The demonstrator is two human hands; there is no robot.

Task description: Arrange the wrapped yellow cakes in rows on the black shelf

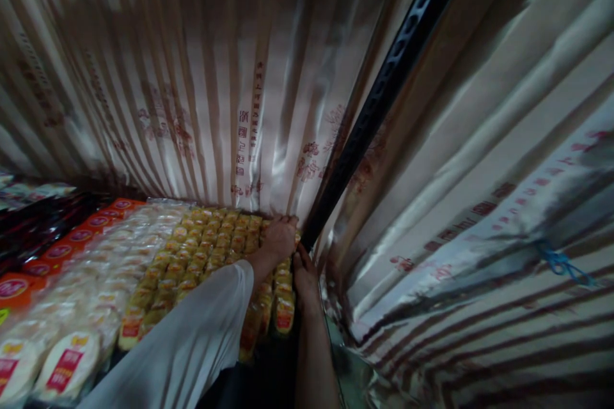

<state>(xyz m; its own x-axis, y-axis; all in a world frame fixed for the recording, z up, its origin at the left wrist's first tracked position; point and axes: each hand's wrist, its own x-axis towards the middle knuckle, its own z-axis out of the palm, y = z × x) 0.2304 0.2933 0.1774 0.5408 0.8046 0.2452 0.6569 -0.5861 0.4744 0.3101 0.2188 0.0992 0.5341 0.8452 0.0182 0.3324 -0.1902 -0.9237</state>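
A person's two hands reach to the far end of a shelf packed with wrapped snacks, in dim light. The left hand (279, 238), its arm in a white sleeve (192, 345), lies knuckles-up on the far right corner of the rows of yellow plastic-wrapped snack packets with red labels (201, 249), its fingers curled down over the farthest packets and gripping them. The right hand (305, 276), bare-armed, sits just beside and nearer, pressed against the right edge of the same yellow rows; its fingers are tucked down between the packets and the shelf's edge, and whether they clasp anything cannot be told. The yellow packets stand in tight rows running from near to far, filling the middle of the shelf up to the back. Left of them lie rows of clear-wrapped pale round cakes (103, 268), and farther left a line of orange packets with red round marks (71, 239). Behind everything hang glossy cream-and-brown striped plastic sheets with red printed characters (201, 96). A black perforated metal upright (384, 96) rises diagonally from just beyond the hands towards the top right.
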